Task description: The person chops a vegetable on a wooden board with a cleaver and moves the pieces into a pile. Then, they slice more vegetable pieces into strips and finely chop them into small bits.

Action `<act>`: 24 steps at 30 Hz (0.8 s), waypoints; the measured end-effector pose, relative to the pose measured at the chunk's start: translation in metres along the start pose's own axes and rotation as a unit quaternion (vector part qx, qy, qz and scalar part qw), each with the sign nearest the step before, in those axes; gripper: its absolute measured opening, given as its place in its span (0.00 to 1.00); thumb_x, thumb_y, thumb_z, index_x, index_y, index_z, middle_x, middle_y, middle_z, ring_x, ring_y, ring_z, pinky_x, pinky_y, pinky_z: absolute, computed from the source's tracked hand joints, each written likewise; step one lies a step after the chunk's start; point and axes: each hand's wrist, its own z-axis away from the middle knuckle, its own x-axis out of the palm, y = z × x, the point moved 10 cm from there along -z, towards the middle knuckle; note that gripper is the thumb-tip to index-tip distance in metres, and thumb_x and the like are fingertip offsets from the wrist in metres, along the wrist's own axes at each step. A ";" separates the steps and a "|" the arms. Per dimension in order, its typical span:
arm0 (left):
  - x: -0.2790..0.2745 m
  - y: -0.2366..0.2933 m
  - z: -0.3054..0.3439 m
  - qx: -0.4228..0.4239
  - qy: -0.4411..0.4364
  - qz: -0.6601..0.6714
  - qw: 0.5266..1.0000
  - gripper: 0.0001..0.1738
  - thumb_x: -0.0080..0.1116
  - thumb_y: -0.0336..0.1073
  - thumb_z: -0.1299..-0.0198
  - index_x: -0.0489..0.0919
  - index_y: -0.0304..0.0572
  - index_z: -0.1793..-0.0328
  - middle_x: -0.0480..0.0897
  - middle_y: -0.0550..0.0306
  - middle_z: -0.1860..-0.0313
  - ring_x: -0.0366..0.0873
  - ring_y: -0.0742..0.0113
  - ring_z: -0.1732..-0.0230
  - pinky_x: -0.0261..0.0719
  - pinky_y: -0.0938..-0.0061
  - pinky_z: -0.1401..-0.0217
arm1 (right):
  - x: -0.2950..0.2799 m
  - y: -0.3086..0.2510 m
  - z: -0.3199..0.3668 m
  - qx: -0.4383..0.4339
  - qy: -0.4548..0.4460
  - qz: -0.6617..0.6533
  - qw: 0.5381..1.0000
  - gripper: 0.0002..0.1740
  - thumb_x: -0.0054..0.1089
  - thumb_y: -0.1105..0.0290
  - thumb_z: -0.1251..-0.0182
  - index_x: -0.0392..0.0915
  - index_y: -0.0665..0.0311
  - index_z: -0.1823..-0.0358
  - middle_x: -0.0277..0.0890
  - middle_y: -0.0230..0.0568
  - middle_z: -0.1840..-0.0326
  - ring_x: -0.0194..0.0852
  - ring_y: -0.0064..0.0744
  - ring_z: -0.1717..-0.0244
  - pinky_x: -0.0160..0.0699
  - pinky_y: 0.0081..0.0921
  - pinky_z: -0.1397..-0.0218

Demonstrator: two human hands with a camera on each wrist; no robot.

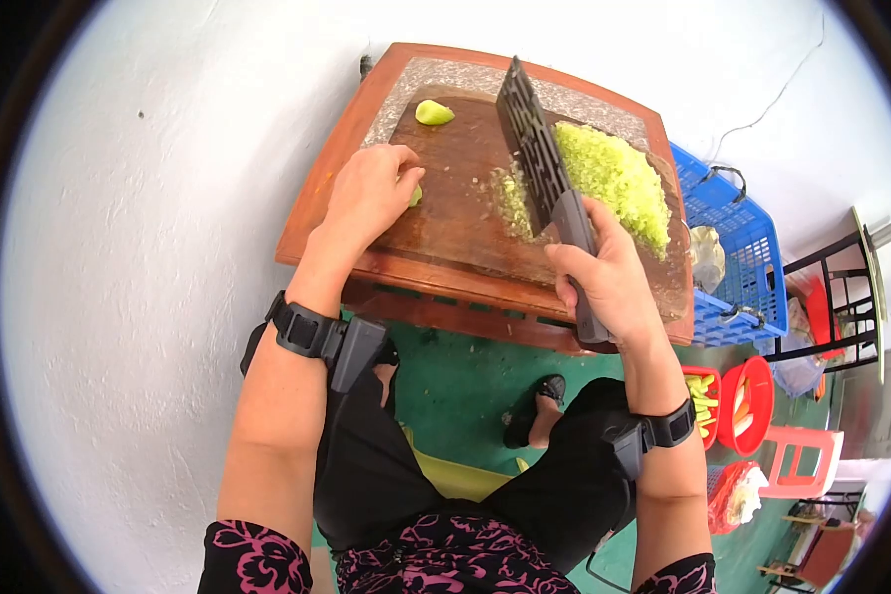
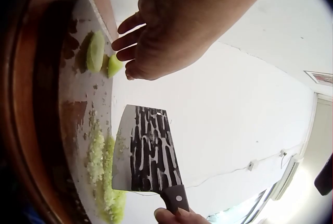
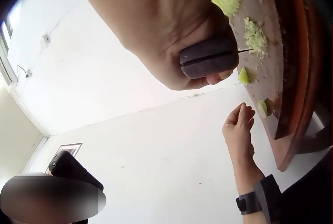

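My right hand [image 1: 609, 272] grips the handle of a cleaver [image 1: 537, 139], whose dark, patterned blade is raised over the wooden cutting board [image 1: 455, 213]. Right of the blade lies a heap of finely chopped light green vegetable [image 1: 614, 183], with a smaller chopped strip [image 1: 512, 206] under it. My left hand [image 1: 366, 193] hovers at the board's left side, fingers loosely bent and holding nothing in the left wrist view. Close below its fingers is a cut green piece [image 2: 95, 52], partly hidden in the head view. Another green chunk [image 1: 433, 113] lies at the board's far left.
The board lies on a small wooden table [image 1: 406, 267] beside a white wall [image 1: 148, 247]. A blue plastic crate [image 1: 738, 238] stands to the right. Red tubs [image 1: 747, 396] with vegetables and a pink stool [image 1: 802, 460] stand on the green floor.
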 end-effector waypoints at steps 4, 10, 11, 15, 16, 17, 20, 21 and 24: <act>-0.002 0.002 0.000 -0.004 0.001 0.022 1.000 0.12 0.57 0.34 0.44 0.82 0.33 0.59 0.83 0.43 0.62 0.81 0.49 0.59 0.76 0.65 0.54 | 0.004 0.015 -0.004 0.005 0.004 0.029 1.000 0.27 0.53 0.77 0.41 0.59 0.73 0.40 0.67 0.32 0.78 0.64 0.19 0.86 0.64 0.21 0.85; -0.001 -0.001 0.000 -0.008 -0.002 0.021 1.000 0.12 0.58 0.34 0.44 0.82 0.33 0.59 0.83 0.43 0.62 0.81 0.48 0.59 0.76 0.65 0.54 | 0.002 0.003 -0.001 0.002 0.020 0.029 0.999 0.27 0.53 0.77 0.42 0.59 0.73 0.40 0.67 0.33 0.77 0.64 0.20 0.86 0.64 0.21 0.85; -0.002 0.000 0.001 -0.005 -0.001 0.019 1.000 0.12 0.58 0.34 0.44 0.82 0.33 0.59 0.83 0.43 0.62 0.81 0.48 0.59 0.76 0.65 0.54 | 0.001 -0.002 0.001 -0.004 0.022 0.021 1.000 0.27 0.53 0.77 0.42 0.59 0.73 0.39 0.67 0.33 0.77 0.64 0.20 0.86 0.64 0.22 0.85; -0.001 0.000 0.001 -0.009 -0.002 0.011 1.000 0.12 0.57 0.34 0.44 0.82 0.33 0.59 0.83 0.43 0.62 0.80 0.48 0.59 0.77 0.64 0.55 | 0.003 0.000 -0.002 -0.010 0.026 0.023 0.999 0.27 0.53 0.77 0.42 0.60 0.73 0.39 0.67 0.33 0.77 0.65 0.20 0.86 0.64 0.22 0.85; -0.001 0.001 0.001 -0.002 -0.001 0.009 1.000 0.12 0.57 0.34 0.44 0.82 0.33 0.59 0.83 0.43 0.62 0.80 0.48 0.59 0.76 0.64 0.55 | 0.004 0.005 -0.005 -0.005 0.020 0.032 0.999 0.27 0.53 0.77 0.41 0.59 0.73 0.39 0.67 0.33 0.77 0.65 0.20 0.86 0.64 0.22 0.85; 0.000 0.002 0.001 0.005 -0.002 0.007 1.000 0.12 0.57 0.34 0.44 0.82 0.33 0.59 0.83 0.43 0.62 0.80 0.48 0.59 0.76 0.64 0.55 | 0.004 0.012 -0.008 0.002 0.015 0.041 0.999 0.27 0.53 0.77 0.41 0.59 0.73 0.39 0.67 0.33 0.77 0.65 0.20 0.86 0.64 0.22 0.85; 0.002 0.004 0.002 0.024 0.001 0.011 1.000 0.12 0.57 0.34 0.45 0.82 0.33 0.59 0.83 0.43 0.63 0.80 0.48 0.60 0.76 0.63 0.56 | 0.001 0.014 -0.008 0.011 0.011 0.036 0.999 0.27 0.53 0.77 0.42 0.60 0.72 0.40 0.66 0.32 0.78 0.64 0.19 0.86 0.64 0.20 0.84; 0.003 0.005 0.002 0.029 0.002 0.014 0.999 0.12 0.57 0.34 0.45 0.82 0.32 0.60 0.83 0.43 0.64 0.80 0.48 0.60 0.76 0.63 0.56 | -0.003 0.009 -0.007 0.010 0.012 0.025 1.000 0.27 0.54 0.77 0.42 0.60 0.72 0.40 0.66 0.31 0.78 0.63 0.18 0.86 0.64 0.19 0.84; 0.000 0.008 0.003 0.035 0.011 0.019 0.999 0.12 0.57 0.34 0.45 0.82 0.32 0.60 0.83 0.43 0.64 0.80 0.47 0.61 0.76 0.63 0.56 | -0.010 -0.003 -0.002 -0.017 0.036 0.016 0.999 0.24 0.55 0.77 0.43 0.64 0.71 0.44 0.67 0.31 0.78 0.63 0.18 0.85 0.62 0.17 0.83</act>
